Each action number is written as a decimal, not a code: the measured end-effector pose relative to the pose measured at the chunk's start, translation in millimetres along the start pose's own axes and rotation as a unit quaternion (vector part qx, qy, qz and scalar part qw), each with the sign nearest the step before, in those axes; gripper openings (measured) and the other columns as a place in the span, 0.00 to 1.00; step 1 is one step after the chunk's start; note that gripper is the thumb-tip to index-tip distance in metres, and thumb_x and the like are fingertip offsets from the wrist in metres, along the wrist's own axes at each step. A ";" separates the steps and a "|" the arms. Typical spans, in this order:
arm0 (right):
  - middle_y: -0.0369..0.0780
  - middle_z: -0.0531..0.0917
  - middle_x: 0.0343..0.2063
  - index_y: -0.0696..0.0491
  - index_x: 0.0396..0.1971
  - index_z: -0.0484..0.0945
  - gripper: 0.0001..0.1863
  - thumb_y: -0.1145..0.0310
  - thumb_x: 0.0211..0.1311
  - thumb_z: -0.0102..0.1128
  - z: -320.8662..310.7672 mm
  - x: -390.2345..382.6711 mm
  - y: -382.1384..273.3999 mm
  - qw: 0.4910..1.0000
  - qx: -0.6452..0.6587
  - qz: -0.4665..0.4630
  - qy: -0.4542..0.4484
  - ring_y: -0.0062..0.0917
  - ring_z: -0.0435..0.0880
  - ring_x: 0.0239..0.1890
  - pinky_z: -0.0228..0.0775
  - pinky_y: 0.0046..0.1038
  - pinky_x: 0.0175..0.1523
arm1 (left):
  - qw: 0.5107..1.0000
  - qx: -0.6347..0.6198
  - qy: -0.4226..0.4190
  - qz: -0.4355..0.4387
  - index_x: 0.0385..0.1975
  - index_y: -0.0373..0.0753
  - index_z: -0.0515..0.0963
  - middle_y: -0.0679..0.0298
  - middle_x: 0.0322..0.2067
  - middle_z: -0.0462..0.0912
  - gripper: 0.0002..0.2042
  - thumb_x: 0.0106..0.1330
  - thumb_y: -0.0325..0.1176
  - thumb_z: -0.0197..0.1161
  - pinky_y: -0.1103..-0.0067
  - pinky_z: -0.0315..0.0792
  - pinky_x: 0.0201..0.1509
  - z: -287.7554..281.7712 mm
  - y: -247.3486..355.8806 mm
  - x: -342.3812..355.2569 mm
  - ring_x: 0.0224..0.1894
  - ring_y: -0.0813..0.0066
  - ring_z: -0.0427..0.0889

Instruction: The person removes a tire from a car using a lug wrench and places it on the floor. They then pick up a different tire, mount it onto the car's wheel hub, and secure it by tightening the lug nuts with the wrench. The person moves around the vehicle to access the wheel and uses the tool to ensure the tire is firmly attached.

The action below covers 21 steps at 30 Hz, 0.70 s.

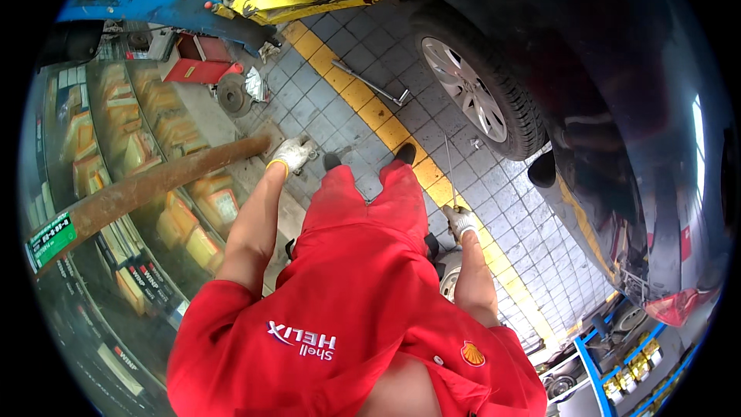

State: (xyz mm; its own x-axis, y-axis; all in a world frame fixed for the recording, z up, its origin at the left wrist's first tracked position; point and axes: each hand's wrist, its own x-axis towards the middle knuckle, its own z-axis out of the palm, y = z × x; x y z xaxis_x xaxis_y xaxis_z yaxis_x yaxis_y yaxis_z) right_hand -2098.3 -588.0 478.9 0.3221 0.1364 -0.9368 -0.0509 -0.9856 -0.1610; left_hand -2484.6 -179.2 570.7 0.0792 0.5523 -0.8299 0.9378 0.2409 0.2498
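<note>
My right hand (461, 222), in a whitish work glove, is closed around the near end of a long thin metal rod (450, 166). The rod points away from me over the tiles, toward the car wheel (467, 85), and is apart from it. My left hand (292, 154), also gloved, is by the end of a rusty brown post (170, 177). Its fingers are curled, with dark grey at the tips; what they hold, if anything, is too small to name.
A dark car (610, 54) stands at the right. A long-handled wrench (370, 83) lies across the yellow floor line (370, 112). Blue and yellow lift arms (309, 5) reach in from the far left. Near them are a red box (197, 66), a brake disc (233, 94) and glass-fronted shelves (116, 208).
</note>
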 end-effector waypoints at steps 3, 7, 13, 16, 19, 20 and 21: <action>0.43 0.86 0.26 0.58 0.42 0.86 0.30 0.41 0.64 0.70 -1.0 -15.6 -23.6 0.999 -0.030 -0.026 0.004 0.32 0.87 0.27 0.80 0.37 0.38 | 0.986 0.125 0.068 0.091 0.65 0.40 0.81 0.44 0.57 0.87 0.27 0.76 0.53 0.55 0.59 0.77 0.64 -11.3 6.9 -6.5 0.58 0.42 0.87; 0.49 0.92 0.41 0.56 0.51 0.87 0.34 0.38 0.62 0.69 11.4 -14.7 -26.6 0.994 -0.055 -0.073 0.052 0.44 0.91 0.47 0.79 0.40 0.57 | 0.976 0.126 0.058 0.166 0.63 0.43 0.82 0.44 0.59 0.86 0.25 0.77 0.52 0.55 0.58 0.74 0.70 -16.0 67.5 20.2 0.66 0.43 0.81; 0.36 0.83 0.26 0.56 0.45 0.86 0.23 0.50 0.68 0.74 86.1 24.2 -36.9 0.973 0.136 -0.146 0.120 0.21 0.79 0.24 0.73 0.30 0.29 | 0.917 0.086 0.021 0.388 0.63 0.40 0.83 0.49 0.60 0.86 0.24 0.77 0.50 0.58 0.63 0.75 0.70 20.8 174.6 61.8 0.66 0.47 0.82; 0.35 0.84 0.27 0.59 0.49 0.85 0.25 0.49 0.69 0.74 100.6 14.3 -81.1 0.959 0.229 -0.134 0.101 0.18 0.78 0.24 0.74 0.28 0.30 | 0.873 0.170 0.011 0.457 0.63 0.42 0.82 0.49 0.58 0.87 0.22 0.76 0.46 0.59 0.59 0.77 0.67 49.6 226.8 84.5 0.61 0.44 0.84; 0.36 0.84 0.28 0.60 0.51 0.85 0.26 0.49 0.71 0.72 119.2 36.5 -105.4 0.929 0.312 -0.145 0.133 0.18 0.79 0.24 0.75 0.27 0.31 | 0.792 0.238 0.033 0.562 0.67 0.43 0.78 0.47 0.60 0.82 0.25 0.74 0.44 0.60 0.55 0.78 0.64 97.0 265.1 130.7 0.61 0.43 0.83; 0.36 0.85 0.27 0.60 0.49 0.85 0.26 0.48 0.72 0.71 125.2 52.0 -107.4 0.918 0.333 -0.155 0.148 0.19 0.79 0.23 0.74 0.27 0.31 | 0.759 0.243 0.042 0.602 0.68 0.43 0.78 0.47 0.62 0.81 0.25 0.74 0.45 0.60 0.54 0.77 0.65 113.1 280.0 138.4 0.62 0.44 0.82; 0.38 0.85 0.27 0.59 0.49 0.85 0.27 0.47 0.72 0.70 126.6 68.8 -109.3 0.915 0.335 -0.162 0.155 0.23 0.82 0.24 0.76 0.30 0.33 | 0.726 0.248 0.054 0.639 0.68 0.42 0.78 0.47 0.64 0.80 0.26 0.74 0.46 0.60 0.54 0.77 0.65 127.2 293.1 145.9 0.63 0.45 0.82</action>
State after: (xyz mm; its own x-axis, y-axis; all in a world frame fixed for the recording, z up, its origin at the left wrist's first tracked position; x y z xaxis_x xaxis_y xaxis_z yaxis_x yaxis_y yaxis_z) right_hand -2190.2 -458.2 392.7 0.6699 0.2745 -0.6899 -0.4395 -0.6023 -0.6664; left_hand -2155.2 -129.6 459.4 0.9902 0.1373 -0.0268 0.1294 -0.8255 0.5493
